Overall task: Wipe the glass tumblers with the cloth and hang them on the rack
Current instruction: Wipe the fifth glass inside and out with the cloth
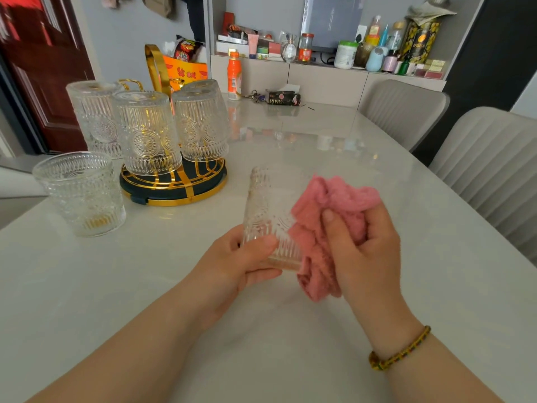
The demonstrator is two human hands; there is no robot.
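My left hand point(241, 263) grips the base of a patterned glass tumbler point(266, 210), held above the table with its mouth pointing away from me. My right hand point(360, 251) clutches a bunched pink cloth point(328, 210) pressed against the tumbler's right side. At the left stands a gold wire rack on a dark round base point(174, 187). Three tumblers hang upside down on it: one at the back left point(96, 117), one in front point(146, 132) and one on the right point(202, 120). Another tumbler point(82, 193) stands upright on the table to the left of the rack.
The pale marble table point(290, 330) runs far ahead. At its far end are an orange bottle point(234, 75), keys and a dark tissue pack point(283, 98). Two grey chairs point(491, 170) line the right side. A cluttered shelf is behind.
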